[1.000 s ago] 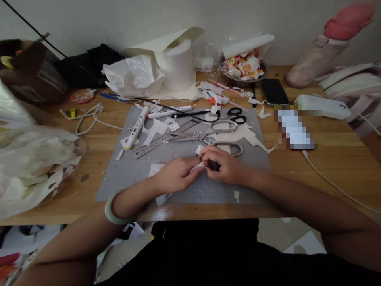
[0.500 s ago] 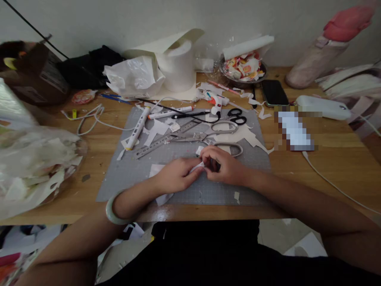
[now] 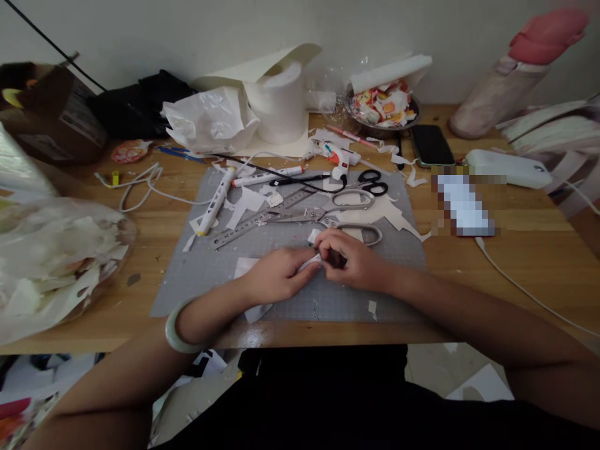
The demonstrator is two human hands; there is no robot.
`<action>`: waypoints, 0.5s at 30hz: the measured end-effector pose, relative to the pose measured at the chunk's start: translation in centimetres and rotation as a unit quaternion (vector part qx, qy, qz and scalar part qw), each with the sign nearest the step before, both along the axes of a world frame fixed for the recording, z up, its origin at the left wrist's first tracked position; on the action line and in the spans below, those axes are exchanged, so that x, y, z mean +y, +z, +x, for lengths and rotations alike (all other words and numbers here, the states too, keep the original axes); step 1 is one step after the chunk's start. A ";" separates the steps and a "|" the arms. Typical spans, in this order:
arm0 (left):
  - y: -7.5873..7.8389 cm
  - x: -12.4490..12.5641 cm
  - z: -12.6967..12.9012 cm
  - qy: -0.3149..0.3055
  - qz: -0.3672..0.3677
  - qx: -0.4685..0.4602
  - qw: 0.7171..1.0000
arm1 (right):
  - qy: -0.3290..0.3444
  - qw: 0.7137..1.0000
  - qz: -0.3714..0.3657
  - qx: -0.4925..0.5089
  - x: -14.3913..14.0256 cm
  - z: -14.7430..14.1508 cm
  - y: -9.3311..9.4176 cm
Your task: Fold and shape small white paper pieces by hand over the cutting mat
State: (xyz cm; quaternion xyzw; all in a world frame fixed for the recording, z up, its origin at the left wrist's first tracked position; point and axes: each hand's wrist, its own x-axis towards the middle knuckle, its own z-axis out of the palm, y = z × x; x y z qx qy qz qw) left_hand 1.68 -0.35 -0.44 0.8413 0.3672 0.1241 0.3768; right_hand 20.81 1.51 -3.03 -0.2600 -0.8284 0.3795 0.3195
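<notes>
Between thumb and fingers, my left hand (image 3: 284,273) pinches a small white piece of paper (image 3: 310,261) over the grey cutting mat (image 3: 187,281). My right hand (image 3: 354,259) meets it at the paper's right end, its thumb and fingertips closed there. Most of the piece is hidden by the fingers. Just beyond my hands lie large scissors (image 3: 323,215) with grey handles, across a steel ruler (image 3: 234,234). A white paper scrap (image 3: 255,312) is partly covered by my left hand and wrist.
White markers (image 3: 218,203), black-handled scissors (image 3: 374,183), a glue gun (image 3: 341,165) and paper offcuts (image 3: 246,203) lie behind. At left is a clear bag of scraps (image 3: 60,262); at right, a lit phone (image 3: 465,205) on a cable and a pink-lidded bottle (image 3: 506,87).
Both hands stay together at the paper piece, with hardly any finger movement. The view has shifted very slightly.
</notes>
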 end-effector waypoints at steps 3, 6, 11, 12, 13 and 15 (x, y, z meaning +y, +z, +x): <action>0.0 0.0 0.0 0.005 0.006 0.015 1.000 | -0.017 1.000 0.000 0.024 0.1 0.0 -0.1; -0.1 0.0 -0.1 0.005 0.008 0.023 1.000 | -0.025 0.999 -0.003 0.040 0.1 0.0 -0.2; 0.0 0.0 0.0 -0.002 -0.002 0.004 1.000 | -0.003 1.000 -0.006 0.004 0.0 0.1 -0.2; 0.0 0.0 0.0 -0.001 -0.002 0.003 1.000 | -0.001 1.000 -0.006 -0.004 0.0 0.0 -0.2; 0.0 0.0 0.0 0.000 -0.002 0.003 1.000 | -0.001 1.000 -0.006 -0.009 0.0 0.0 -0.2; 0.0 0.0 0.0 0.001 -0.004 0.005 1.000 | -0.003 1.000 -0.009 -0.013 0.0 0.0 -0.2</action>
